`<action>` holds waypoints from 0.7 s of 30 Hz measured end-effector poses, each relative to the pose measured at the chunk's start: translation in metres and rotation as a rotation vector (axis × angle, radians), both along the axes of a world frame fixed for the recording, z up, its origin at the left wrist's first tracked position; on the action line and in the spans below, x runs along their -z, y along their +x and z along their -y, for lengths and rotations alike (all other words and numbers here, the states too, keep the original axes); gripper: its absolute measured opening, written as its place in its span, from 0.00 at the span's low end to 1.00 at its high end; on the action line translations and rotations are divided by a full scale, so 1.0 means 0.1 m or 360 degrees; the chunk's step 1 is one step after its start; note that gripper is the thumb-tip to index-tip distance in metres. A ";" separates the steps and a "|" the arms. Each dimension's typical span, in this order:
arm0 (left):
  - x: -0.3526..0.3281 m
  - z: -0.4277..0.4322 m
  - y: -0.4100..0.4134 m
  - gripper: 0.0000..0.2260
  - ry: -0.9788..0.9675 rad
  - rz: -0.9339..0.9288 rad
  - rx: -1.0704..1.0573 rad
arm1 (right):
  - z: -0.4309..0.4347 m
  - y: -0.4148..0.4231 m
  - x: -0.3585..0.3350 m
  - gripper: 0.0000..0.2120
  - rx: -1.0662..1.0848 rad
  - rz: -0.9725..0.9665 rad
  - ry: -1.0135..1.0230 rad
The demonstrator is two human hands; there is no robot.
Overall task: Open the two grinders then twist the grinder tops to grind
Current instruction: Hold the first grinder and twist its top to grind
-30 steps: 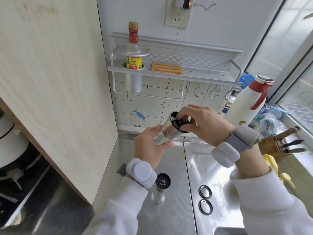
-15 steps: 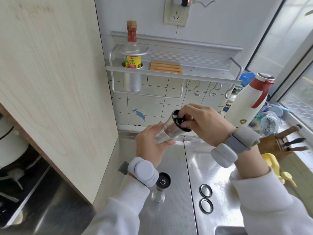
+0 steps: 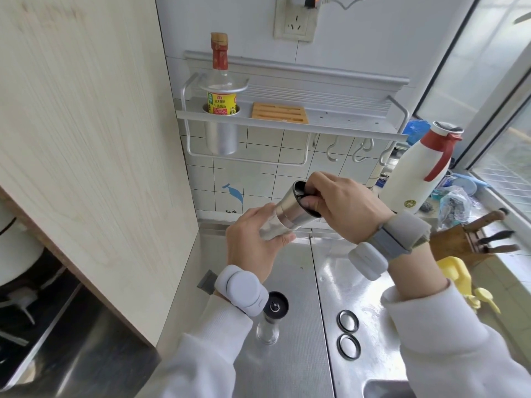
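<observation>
I am on the grinding step with the first grinder (image 3: 287,209). It is up in the air and tilted, over the back part of the surface (image 3: 290,369), close to the back edge by the tiled wall.

The left grip (image 3: 253,245) is wrapped round the low end of this grinder, with the fingers curled tight on it. The right grip (image 3: 344,208) is curled over the dark top, with the fingertips pinching the rim. So both grips are clamped on the same grinder, one at each end.

The second grinder (image 3: 273,314) stands upright on the surface near the front, toward the left edge. It is just under my left wrist band and nothing touches it. Two dark rings (image 3: 348,320) lie flat to its right, one just behind the other. I think they are the caps that came off, so the opening part looks done.

For the next move, I think the left grip should hold the body still while the right grip turns the top round. The steel looks smooth, so the low end may slip if the hold is loose. I cannot see any powder falling out. After that, this one should go down near the rings and the standing one should get its turn.
</observation>
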State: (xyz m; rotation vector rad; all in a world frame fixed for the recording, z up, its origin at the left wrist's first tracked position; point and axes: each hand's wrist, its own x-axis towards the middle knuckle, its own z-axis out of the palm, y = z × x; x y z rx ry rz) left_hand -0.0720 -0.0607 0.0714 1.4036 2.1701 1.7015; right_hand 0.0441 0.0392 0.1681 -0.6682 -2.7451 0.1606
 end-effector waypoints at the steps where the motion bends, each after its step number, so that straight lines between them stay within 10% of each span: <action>1: 0.00 0.00 -0.01 0.18 -0.0001 -0.0010 0.0008 | 0.00 0.00 0.00 0.12 0.0014 0.0001 -0.0009; 21: 0.03 0.04 -0.06 0.21 0.0047 -0.0092 -0.0104 | 0.05 0.04 -0.03 0.09 -0.0082 0.0012 -0.0043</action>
